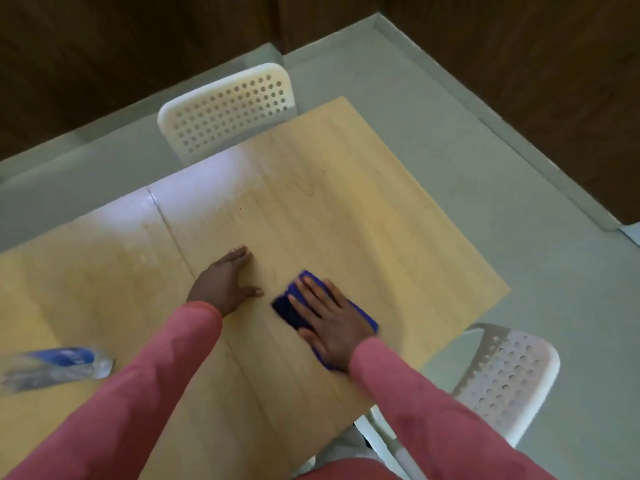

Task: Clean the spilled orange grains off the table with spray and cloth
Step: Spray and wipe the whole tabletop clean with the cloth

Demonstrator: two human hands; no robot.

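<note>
A folded blue cloth [288, 308] lies on the light wooden table [363, 209], and my right hand [329, 318] presses flat on top of it with fingers spread. My left hand [227, 280] rests flat on the bare tabletop just left of the cloth, holding nothing. A clear spray bottle with a blue label [55, 367] lies on its side near the table's left edge, away from both hands. A single tiny reddish speck [239, 210] shows on the wood beyond my left hand; no other grains are visible. The image is motion-blurred.
A white perforated chair [228, 109] stands pushed in at the table's far side. A second white perforated chair [505, 375] stands at the right near corner. Grey floor [519, 220] surrounds the table, with dark wood walls behind.
</note>
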